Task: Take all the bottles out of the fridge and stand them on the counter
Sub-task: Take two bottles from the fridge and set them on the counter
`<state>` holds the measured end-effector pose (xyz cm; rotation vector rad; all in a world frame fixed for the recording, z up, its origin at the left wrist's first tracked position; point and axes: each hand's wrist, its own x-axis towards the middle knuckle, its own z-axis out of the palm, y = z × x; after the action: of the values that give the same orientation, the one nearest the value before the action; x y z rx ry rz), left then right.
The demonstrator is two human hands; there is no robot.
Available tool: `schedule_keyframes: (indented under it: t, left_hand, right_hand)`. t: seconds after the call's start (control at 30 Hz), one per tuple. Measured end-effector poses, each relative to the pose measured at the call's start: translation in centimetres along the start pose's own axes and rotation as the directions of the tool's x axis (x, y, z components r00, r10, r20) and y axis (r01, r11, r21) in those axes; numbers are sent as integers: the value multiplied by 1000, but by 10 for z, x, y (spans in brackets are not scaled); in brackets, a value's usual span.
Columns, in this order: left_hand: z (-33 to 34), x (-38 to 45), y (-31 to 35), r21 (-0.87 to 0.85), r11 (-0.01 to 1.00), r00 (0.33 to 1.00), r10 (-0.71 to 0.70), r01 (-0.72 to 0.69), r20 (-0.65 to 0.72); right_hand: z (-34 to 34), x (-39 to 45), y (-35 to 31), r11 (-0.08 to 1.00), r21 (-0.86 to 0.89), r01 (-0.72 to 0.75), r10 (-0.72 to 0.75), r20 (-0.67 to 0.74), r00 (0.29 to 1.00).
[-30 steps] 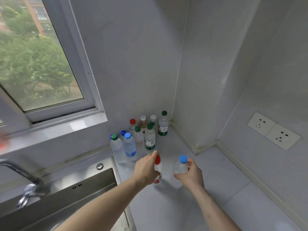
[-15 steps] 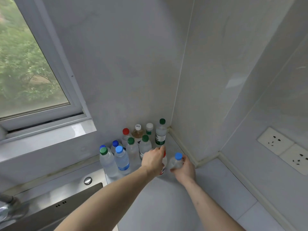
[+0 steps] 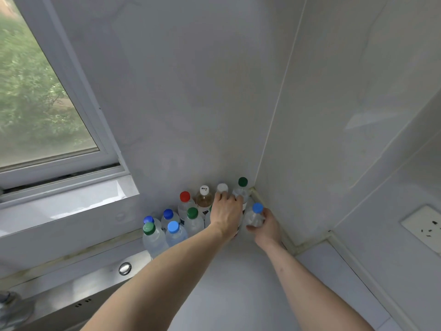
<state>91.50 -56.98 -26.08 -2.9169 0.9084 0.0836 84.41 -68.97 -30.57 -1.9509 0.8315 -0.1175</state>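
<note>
Several plastic bottles stand clustered in the counter's back corner, among them a green-capped bottle [image 3: 242,187], a white-capped bottle [image 3: 222,187], an amber bottle [image 3: 204,198] and a red-capped bottle [image 3: 185,199]. My left hand [image 3: 225,215] grips a red-capped bottle that it almost wholly hides, in among the cluster. My right hand [image 3: 267,226] holds a clear blue-capped bottle [image 3: 255,215] upright just right of it, close to the side wall. The fridge is out of view.
Grey counter [image 3: 238,295] stretches toward me. A steel sink [image 3: 71,299] with a tap [image 3: 10,306] lies at lower left. A window [image 3: 35,103] and its sill sit above. Wall sockets [image 3: 424,228] are on the right wall.
Both hands have carried their bottles further back into the corner, up against the standing cluster. The view has tilted up and shifted right.
</note>
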Motion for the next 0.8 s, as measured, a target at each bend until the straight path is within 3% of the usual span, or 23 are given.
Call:
schedule_keyframes:
  t: [0.2, 0.37, 0.53, 0.8]
  left_hand:
    - [5, 6, -6, -33, 999, 1000, -3, 3, -3]
    - [-2, -16, -14, -124, 991, 994, 36, -49, -106]
    - [-26, -88, -27, -369, 920, 971, 46, -133, -236]
    - [-53, -220, -40, -482, 839, 966, 189, -251, -175]
  right_hand:
    - [1, 5, -9, 998, 29, 50, -51, 46, 998]
    - [-5, -16, -2, 994, 52, 92, -92, 3, 996]
    - [-24, -78, 8, 980, 195, 49, -39, -58, 998]
    - [-65, -213, 24, 950, 304, 70, -58, -48, 997]
